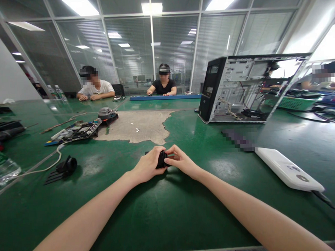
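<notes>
Just above the green tabletop [149, 218], a small black part [161, 161] is held between my two hands, in the middle of the head view. My left hand [149, 164] wraps round it from the left, thumb and fingers closed on it. From the other side my right hand [181, 161] pinches its right end with thumb and fingertips. Most of the part is covered by my fingers, so its exact kind cannot be made out. To the left lies a black plastic piece [64, 168] with a ring and several flat prongs.
An open computer case [214, 90] stands at the right behind a white power bank [290, 168] with a cable. At the left are a circuit board [76, 132], a white cable [59, 152] and a water bottle [2, 168]. People sit across the table and at far right.
</notes>
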A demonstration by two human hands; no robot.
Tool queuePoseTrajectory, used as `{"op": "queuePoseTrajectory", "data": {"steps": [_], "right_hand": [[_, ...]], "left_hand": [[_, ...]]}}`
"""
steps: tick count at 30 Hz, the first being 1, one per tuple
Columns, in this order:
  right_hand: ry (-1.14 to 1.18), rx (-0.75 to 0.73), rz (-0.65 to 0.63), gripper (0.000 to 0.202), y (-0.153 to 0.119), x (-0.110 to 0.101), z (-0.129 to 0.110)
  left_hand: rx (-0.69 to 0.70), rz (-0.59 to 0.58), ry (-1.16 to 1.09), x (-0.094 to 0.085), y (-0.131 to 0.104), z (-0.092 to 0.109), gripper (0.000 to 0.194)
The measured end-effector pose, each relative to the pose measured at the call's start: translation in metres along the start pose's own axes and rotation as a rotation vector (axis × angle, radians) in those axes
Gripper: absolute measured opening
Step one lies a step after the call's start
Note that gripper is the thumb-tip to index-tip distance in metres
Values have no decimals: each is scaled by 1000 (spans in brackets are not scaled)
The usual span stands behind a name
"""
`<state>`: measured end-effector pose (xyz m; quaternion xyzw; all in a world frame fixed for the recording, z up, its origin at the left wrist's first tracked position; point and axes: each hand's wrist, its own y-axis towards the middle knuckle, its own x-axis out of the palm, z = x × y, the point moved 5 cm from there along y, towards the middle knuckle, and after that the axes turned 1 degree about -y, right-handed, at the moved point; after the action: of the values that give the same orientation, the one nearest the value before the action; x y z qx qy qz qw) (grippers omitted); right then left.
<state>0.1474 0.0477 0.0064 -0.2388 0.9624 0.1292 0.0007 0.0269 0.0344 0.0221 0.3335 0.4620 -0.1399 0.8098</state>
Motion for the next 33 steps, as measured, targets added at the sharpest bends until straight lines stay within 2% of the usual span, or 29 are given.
{"op": "queuePoseTrajectory", "data": {"steps": [6,13,20,25,33], "right_hand": [[-47,43,33,30,1,-2,2],[-3,29,-51,32,-2,2,-4],[-26,5,17,23,0,0,-1],[-48,47,34,31,0,-1,1],[-17,5,-37,27,-1,1,-3]], "left_hand": [[1,3,-23,0,0,0,55],[-5,-3,-14,0,0,-1,57],[-7,-4,0,0,0,0,56],[-1,2,-12,0,1,0,56],[-14,6,-29,0,0,-1,55]]}}
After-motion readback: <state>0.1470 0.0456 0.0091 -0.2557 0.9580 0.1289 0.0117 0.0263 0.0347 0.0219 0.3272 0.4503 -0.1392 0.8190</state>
